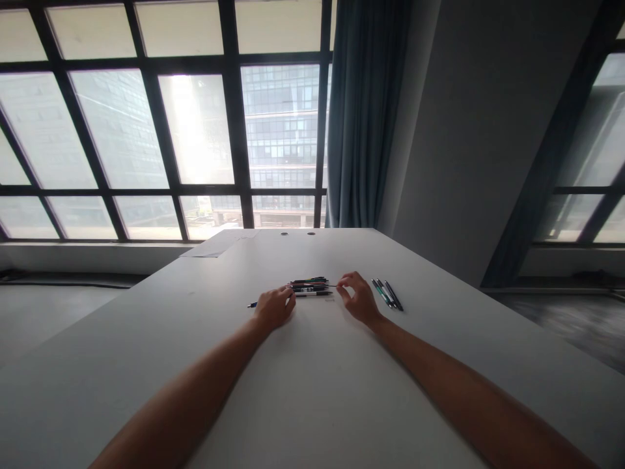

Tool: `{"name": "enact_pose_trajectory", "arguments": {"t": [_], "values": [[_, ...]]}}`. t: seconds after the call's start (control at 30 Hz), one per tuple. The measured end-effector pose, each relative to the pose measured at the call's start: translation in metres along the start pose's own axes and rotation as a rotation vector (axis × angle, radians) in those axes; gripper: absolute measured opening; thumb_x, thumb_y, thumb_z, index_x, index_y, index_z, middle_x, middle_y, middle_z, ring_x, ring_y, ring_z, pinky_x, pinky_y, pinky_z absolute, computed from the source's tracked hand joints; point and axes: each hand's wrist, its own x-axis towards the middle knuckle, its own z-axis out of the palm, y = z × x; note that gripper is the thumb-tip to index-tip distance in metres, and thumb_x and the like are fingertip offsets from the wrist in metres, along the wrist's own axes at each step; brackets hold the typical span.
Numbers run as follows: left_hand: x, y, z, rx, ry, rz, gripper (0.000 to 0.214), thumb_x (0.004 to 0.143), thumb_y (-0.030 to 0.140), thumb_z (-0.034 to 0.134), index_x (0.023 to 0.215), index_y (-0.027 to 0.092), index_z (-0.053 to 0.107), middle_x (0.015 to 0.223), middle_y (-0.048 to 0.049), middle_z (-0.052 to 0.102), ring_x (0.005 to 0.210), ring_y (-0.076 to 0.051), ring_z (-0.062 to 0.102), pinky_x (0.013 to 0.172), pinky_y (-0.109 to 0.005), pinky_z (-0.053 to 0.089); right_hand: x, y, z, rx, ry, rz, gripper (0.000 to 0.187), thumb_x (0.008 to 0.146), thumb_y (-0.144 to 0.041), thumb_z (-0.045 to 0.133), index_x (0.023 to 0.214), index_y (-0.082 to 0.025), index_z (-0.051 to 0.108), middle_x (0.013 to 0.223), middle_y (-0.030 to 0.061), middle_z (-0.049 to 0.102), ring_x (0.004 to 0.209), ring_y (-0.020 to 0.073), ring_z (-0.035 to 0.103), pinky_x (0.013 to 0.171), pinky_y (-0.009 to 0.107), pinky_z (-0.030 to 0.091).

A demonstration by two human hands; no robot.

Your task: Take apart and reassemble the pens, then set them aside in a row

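On the white table a loose group of several pens, mostly dark, lies between my hands, roughly side by side and pointing left to right. My left hand is closed at the left end of the group, fingers curled down. A dark pen end sticks out to the left of that hand, and a pen with a white barrel reaches out on its right. Thumb and fingers of my right hand pinch the thin dark end of a pen at the group's right side. Most of what my left fingers grip is hidden.
Right of my right hand several pens, green, white and black, lie together at a slant. Sheets of paper rest at the table's far left edge. Two round dark holes sit near the far edge, before the windows and a blue curtain.
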Motion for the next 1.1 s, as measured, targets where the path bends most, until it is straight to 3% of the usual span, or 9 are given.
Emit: {"name": "enact_pose_trajectory", "arguments": {"t": [0.1, 0.23, 0.43, 0.63, 0.73, 1.1], "values": [[0.001, -0.005, 0.001, -0.004, -0.023, -0.087, 0.034, 0.097, 0.034, 0.034, 0.108, 0.022, 0.064, 0.104, -0.0065, 0.069, 0.087, -0.02, 0.067, 0.072, -0.029, 0.048, 0.001, 0.011, -0.003, 0.015, 0.041, 0.035, 0.008, 0.081, -0.018, 0.057, 0.075, -0.019, 0.062, 0.089, 0.0052, 0.06, 0.074, 0.0169, 0.057, 0.076, 0.034, 0.044], [0.001, -0.004, 0.003, -0.02, -0.002, -0.088, 0.033, 0.096, 0.036, 0.036, 0.111, 0.022, 0.062, 0.104, -0.0055, 0.069, 0.086, -0.02, 0.067, 0.071, -0.029, 0.048, -0.003, 0.005, 0.001, -0.017, -0.037, 0.007, 0.006, 0.081, -0.018, 0.059, 0.076, -0.019, 0.063, 0.091, 0.0053, 0.061, 0.083, 0.0187, 0.059, 0.081, 0.034, 0.043], [-0.001, 0.001, 0.001, -0.071, 0.017, 0.101, 0.027, 0.091, 0.041, 0.05, 0.108, 0.024, 0.062, 0.11, -0.0052, 0.067, 0.09, -0.02, 0.065, 0.076, -0.029, 0.049, -0.01, -0.021, 0.007, -0.085, -0.164, -0.091, 0.007, 0.08, -0.017, 0.06, 0.076, -0.019, 0.064, 0.096, 0.0055, 0.062, 0.091, 0.0192, 0.059, 0.082, 0.034, 0.04], [0.0, 0.0, 0.0, -0.086, -0.024, 0.18, 0.022, 0.092, 0.032, 0.048, 0.099, 0.023, 0.067, 0.102, -0.0049, 0.069, 0.09, -0.02, 0.065, 0.075, -0.028, 0.049, -0.013, -0.034, 0.009, -0.136, -0.262, -0.158, 0.004, 0.08, -0.018, 0.06, 0.078, -0.019, 0.064, 0.098, 0.0064, 0.062, 0.092, 0.0191, 0.057, 0.081, 0.033, 0.039], [0.0, -0.001, 0.002, -0.076, -0.044, 0.183, 0.024, 0.092, 0.032, 0.046, 0.094, 0.023, 0.068, 0.096, -0.0051, 0.07, 0.085, -0.019, 0.066, 0.073, -0.028, 0.049, -0.013, -0.037, 0.008, -0.189, -0.303, -0.132, 0.004, 0.078, -0.017, 0.06, 0.075, -0.018, 0.063, 0.098, 0.0063, 0.062, 0.092, 0.0192, 0.056, 0.082, 0.033, 0.039], [0.002, -0.002, 0.005, -0.073, -0.082, 0.108, 0.027, 0.091, 0.033, 0.043, 0.101, 0.023, 0.067, 0.104, -0.006, 0.07, 0.091, -0.02, 0.066, 0.077, -0.03, 0.05, -0.014, -0.039, 0.008, -0.323, -0.393, 0.025, 0.002, 0.072, -0.019, 0.062, 0.071, -0.018, 0.064, 0.097, 0.0077, 0.062, 0.092, 0.0212, 0.055, 0.081, 0.033, 0.037]]}}
